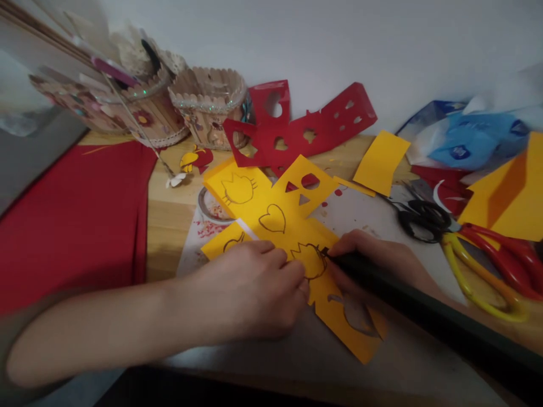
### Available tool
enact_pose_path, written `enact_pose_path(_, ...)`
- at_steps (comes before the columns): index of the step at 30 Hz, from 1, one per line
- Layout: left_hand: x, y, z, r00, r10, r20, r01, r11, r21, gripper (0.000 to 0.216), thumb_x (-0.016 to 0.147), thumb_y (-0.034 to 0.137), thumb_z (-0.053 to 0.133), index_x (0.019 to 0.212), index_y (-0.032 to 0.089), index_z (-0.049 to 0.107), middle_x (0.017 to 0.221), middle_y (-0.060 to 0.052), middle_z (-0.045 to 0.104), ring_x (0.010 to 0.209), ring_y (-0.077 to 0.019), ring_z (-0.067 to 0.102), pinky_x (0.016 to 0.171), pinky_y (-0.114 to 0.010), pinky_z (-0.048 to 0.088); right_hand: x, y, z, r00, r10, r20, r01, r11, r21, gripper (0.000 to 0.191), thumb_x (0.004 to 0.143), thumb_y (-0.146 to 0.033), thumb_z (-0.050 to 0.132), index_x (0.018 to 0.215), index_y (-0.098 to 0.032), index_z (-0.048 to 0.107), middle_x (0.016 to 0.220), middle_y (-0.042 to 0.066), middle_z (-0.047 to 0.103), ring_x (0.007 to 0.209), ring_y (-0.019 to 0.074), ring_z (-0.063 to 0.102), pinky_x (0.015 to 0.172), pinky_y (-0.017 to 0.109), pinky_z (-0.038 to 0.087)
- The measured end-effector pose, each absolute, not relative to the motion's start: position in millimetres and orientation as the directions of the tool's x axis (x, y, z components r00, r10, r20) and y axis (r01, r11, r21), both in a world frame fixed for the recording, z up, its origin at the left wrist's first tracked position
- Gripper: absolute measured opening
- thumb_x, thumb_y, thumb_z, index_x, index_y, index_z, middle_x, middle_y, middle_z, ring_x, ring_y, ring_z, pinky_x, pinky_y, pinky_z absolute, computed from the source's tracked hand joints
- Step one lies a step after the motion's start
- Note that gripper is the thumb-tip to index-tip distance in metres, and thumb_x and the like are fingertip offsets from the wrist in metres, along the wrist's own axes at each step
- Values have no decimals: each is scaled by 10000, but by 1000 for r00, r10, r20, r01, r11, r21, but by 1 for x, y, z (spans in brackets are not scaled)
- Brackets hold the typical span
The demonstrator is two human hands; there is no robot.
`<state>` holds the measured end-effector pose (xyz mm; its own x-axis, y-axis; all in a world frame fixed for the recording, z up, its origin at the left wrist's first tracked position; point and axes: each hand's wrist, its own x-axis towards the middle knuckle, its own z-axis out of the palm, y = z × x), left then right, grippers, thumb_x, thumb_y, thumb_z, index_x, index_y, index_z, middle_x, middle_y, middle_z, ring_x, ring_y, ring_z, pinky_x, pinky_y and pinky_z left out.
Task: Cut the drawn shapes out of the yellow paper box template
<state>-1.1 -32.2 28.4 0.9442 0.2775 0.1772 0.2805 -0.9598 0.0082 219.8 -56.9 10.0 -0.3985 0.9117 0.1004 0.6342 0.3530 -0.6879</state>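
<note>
A yellow paper cutout (280, 195), shaped like an unfolded box, lies in front of me with dark outlines of cat heads and a heart on it. Some of its panels have holes cut through. My right hand (373, 254) grips a long black pen (394, 291), whose tip touches the paper beside the whiskers of the lower cat head. Curled over the near part of the sheet, my left hand (258, 285) presses on the paper, its fingers closed against it; its fingertips are partly hidden. Part of another drawing shows behind the left hand.
Behind stands a red cut-out paper (292, 133) against the wall, beside decorated wooden-stick holders (212, 102). Scissors with red and yellow handles (479, 271) and black-handled scissors (424, 220) lie right. Red sheets (80, 220) cover the left. A blue packet (470, 138) sits back right.
</note>
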Motion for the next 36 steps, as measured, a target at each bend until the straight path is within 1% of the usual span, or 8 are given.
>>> enact_pose_path(4, 6, -33, 17, 919, 306, 248, 326, -945, -42, 212, 909, 113, 462, 880, 148, 670, 878, -37, 676, 707, -154, 604, 475, -258, 429, 220, -53, 11, -400, 914, 66, 639, 330, -695, 99, 765, -176, 549, 810, -259, 519, 598, -50, 606, 474, 128, 549, 442, 255, 416)
enact_pose_path(7, 4, -32, 8, 921, 260, 290, 292, -954, -73, 295, 941, 95, 391, 1035, 109, 670, 1106, -69, 684, 968, -184, 636, 660, -260, 528, 221, -53, 6, -348, 934, 79, 629, 295, -719, 97, 764, -187, 562, 794, -268, 517, 608, -51, 618, 477, 132, 565, 460, 266, 432)
enact_pose_path(10, 1, -32, 3, 920, 252, 299, 281, -958, -57, 332, 967, 106, 357, 1141, 96, 639, 1198, -59, 655, 1099, -188, 607, 829, -267, 530, 224, -54, 0, -395, 909, 133, 632, 374, -679, 118, 753, -167, 547, 790, -272, 508, 612, -41, 620, 489, 144, 579, 474, 277, 448)
enact_pose_path(13, 2, -33, 2, 918, 280, 281, 304, -952, -46, 341, 967, 108, 354, 1158, 92, 637, 1218, -60, 645, 1101, -191, 612, 863, -274, 530, 226, -53, -5, -480, 857, 185, 617, 480, -624, 162, 766, -137, 529, 817, -275, 464, 617, -42, 600, 501, 140, 584, 465, 262, 449)
enact_pose_path(17, 3, -35, 2, 917, 287, 276, 315, -947, -62, 358, 957, 102, 344, 1169, 76, 632, 1224, -69, 639, 1111, -200, 613, 875, -282, 533, 228, -53, -5, -517, 829, 213, 594, 527, -608, 228, 788, -90, 507, 869, -282, 413, 624, -59, 570, 492, 116, 557, 449, 232, 432)
enact_pose_path(21, 3, -36, 2, 912, 289, 290, 317, -947, -54, 341, 947, 109, 376, 1178, 56, 621, 1221, -88, 637, 1102, -206, 622, 872, -287, 538, 226, -54, -2, -503, 836, 218, 604, 521, -603, 240, 781, -90, 518, 860, -289, 410, 618, -56, 561, 488, 127, 542, 442, 251, 416)
enact_pose_path(28, 3, -36, 0, 909, 283, 307, 305, -952, -27, 317, 932, 124, 437, 1178, 39, 618, 1218, -122, 636, 1110, -223, 620, 883, -302, 537, 221, -57, 5, -426, 902, 69, 662, 363, -656, 147, 813, -177, 512, 774, -293, 431, 602, -30, 550, 490, 158, 519, 461, 303, 396)
enact_pose_path(36, 1, -34, 1, 924, 257, 283, 280, -959, -42, 335, 932, 123, 405, 1176, 56, 625, 1238, -127, 621, 1127, -227, 610, 884, -299, 530, 223, -55, 2, -470, 863, 186, 604, 468, -645, 231, 759, -99, 532, 806, -295, 420, 587, -55, 526, 469, 134, 487, 434, 266, 356)
